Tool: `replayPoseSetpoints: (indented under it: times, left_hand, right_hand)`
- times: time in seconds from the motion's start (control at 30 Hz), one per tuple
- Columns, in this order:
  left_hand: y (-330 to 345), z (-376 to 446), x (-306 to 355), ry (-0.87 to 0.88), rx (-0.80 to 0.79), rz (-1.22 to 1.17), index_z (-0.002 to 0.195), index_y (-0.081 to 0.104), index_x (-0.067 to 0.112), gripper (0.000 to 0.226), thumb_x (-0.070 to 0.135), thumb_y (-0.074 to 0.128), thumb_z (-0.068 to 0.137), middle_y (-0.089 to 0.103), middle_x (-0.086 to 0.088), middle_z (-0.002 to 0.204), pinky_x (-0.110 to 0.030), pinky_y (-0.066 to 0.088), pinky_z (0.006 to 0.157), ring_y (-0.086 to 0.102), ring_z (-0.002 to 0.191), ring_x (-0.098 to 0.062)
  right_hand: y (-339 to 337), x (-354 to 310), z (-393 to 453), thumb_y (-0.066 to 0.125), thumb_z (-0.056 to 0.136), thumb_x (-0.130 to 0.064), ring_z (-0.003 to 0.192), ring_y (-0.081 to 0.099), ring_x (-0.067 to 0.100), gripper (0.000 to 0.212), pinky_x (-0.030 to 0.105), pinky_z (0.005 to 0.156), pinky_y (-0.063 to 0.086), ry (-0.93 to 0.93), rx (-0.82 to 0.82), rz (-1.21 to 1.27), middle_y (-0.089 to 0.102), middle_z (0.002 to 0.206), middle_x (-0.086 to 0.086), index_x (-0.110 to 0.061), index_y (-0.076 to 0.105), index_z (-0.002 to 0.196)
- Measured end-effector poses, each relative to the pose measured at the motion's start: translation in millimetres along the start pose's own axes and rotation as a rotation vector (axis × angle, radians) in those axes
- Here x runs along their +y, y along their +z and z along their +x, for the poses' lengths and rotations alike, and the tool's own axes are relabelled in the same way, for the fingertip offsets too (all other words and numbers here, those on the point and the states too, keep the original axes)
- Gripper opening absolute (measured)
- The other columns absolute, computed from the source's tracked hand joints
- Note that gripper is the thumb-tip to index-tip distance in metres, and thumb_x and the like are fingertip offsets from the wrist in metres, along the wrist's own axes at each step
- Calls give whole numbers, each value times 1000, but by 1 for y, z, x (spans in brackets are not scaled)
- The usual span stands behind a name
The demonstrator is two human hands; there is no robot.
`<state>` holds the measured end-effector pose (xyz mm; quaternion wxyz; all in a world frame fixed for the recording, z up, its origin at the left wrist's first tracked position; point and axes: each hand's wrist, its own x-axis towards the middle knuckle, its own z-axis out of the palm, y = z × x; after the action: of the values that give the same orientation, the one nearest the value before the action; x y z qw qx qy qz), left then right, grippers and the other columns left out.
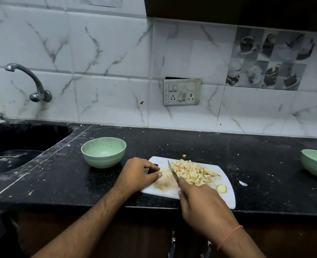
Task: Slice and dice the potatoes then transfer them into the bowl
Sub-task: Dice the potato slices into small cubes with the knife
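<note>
Head: diced potatoes [191, 172] on board between hands, knife-side.

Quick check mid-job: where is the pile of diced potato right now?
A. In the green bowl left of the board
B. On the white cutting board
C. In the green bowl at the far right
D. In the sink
B: the diced potato lies heaped on the white cutting board, right of the knife, and no dice show in the green bowl left of the board.
</note>
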<state>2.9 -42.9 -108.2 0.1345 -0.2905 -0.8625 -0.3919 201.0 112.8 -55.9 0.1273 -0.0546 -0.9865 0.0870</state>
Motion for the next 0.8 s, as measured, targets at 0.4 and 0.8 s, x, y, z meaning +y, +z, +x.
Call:
replayPoseSetpoints:
  times: [0.4, 0.8]
  left_hand:
    - [-3, -1, 2, -89, -31, -29, 87, 86, 39, 8, 39, 88, 80, 76, 28, 83, -7, 43, 67, 68, 81, 10]
    - [-5, -2, 4, -98, -36, -66, 85, 86, 37, 6, 34, 90, 81, 77, 28, 83, -5, 48, 72, 69, 83, 14]
  right_hand:
    - [18, -14, 21, 35, 107, -32, 102, 61, 31, 46, 40, 78, 47, -48, -6, 4, 68, 107, 8, -25, 40, 152]
    - [1, 6, 7, 34, 108, -36, 96, 60, 32, 49, 41, 73, 46, -143, -104, -123, 65, 102, 11, -27, 32, 156]
